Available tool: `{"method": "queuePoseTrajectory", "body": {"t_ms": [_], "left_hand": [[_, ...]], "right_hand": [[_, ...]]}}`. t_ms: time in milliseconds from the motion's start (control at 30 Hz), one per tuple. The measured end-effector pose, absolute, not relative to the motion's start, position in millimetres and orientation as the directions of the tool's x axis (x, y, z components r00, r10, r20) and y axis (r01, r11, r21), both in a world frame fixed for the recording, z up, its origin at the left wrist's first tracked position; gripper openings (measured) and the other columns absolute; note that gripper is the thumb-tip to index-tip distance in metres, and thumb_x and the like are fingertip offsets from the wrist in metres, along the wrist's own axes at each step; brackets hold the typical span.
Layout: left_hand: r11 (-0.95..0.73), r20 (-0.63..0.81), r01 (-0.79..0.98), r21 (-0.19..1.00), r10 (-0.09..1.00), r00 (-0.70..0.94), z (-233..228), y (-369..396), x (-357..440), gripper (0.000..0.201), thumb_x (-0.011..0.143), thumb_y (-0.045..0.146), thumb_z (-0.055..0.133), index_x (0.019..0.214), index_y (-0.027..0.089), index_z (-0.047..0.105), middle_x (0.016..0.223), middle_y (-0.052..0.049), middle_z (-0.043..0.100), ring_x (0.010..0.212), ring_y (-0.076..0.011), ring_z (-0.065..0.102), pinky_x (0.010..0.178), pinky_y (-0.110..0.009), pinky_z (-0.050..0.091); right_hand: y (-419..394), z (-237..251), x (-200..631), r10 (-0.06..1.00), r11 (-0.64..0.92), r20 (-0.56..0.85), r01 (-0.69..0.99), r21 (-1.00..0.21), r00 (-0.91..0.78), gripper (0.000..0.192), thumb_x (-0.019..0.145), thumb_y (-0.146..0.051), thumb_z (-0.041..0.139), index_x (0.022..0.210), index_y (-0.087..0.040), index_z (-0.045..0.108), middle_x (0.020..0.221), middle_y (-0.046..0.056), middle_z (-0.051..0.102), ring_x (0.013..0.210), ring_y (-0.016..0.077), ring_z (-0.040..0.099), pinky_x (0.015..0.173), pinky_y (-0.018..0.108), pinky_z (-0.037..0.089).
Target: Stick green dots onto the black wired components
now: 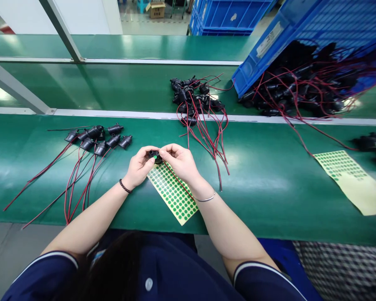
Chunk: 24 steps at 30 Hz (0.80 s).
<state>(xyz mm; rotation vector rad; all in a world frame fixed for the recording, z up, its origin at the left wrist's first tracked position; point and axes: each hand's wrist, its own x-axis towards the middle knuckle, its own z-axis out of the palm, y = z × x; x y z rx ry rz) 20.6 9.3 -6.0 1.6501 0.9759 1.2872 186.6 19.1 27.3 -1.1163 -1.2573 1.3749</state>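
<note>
Both hands meet over the green table (263, 179) in front of me. My left hand (139, 166) cups a small black round part (154, 156) that has a green dot on it. My right hand (179, 161) pinches the same part from the right, fingertips on its top. A thin red and black wire (178, 180) trails from the part under my right wrist. Just below the hands lies a yellow sheet of green dot stickers (173, 193).
A row of black parts with red-black wires (97, 140) lies to the left. A tangled pile of the same parts (192, 100) sits behind the hands. A tilted blue crate (303, 50) spills more at right. Another sticker sheet (351, 177) lies far right.
</note>
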Motion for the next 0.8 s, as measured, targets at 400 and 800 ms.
{"method": "queuePoseTrajectory", "body": {"t_ms": [400, 800], "left_hand": [[-0.349, 0.326, 0.13, 0.928, 0.93, 0.167, -5.4, 7.1, 23.7, 0.027, 0.091, 0.034, 0.058, 0.114, 0.02, 0.059, 0.105, -0.007, 0.069, 0.091, -0.0173, 0.067, 0.082, -0.031, 0.055], [-0.375, 0.343, 0.14, 0.916, 0.916, 0.21, -1.1, 5.4, 23.3, 0.031, 0.094, 0.033, 0.053, 0.121, 0.021, 0.058, 0.119, -0.009, 0.068, 0.106, -0.0205, 0.067, 0.094, -0.035, 0.055]], "right_hand": [[18.0, 25.5, 184.8, 0.988, -0.041, -0.026, -0.1, -0.994, -0.151, 0.038, 0.071, -0.054, 0.078, 0.077, -0.019, 0.066, 0.068, -0.001, 0.064, 0.063, 0.0119, 0.057, 0.066, 0.028, 0.049], [17.9, 27.1, 185.6, 0.992, -0.039, -0.029, -0.081, -0.996, -0.123, 0.04, 0.07, -0.057, 0.078, 0.077, -0.02, 0.067, 0.069, 0.0, 0.066, 0.063, 0.0132, 0.058, 0.067, 0.029, 0.051]]}}
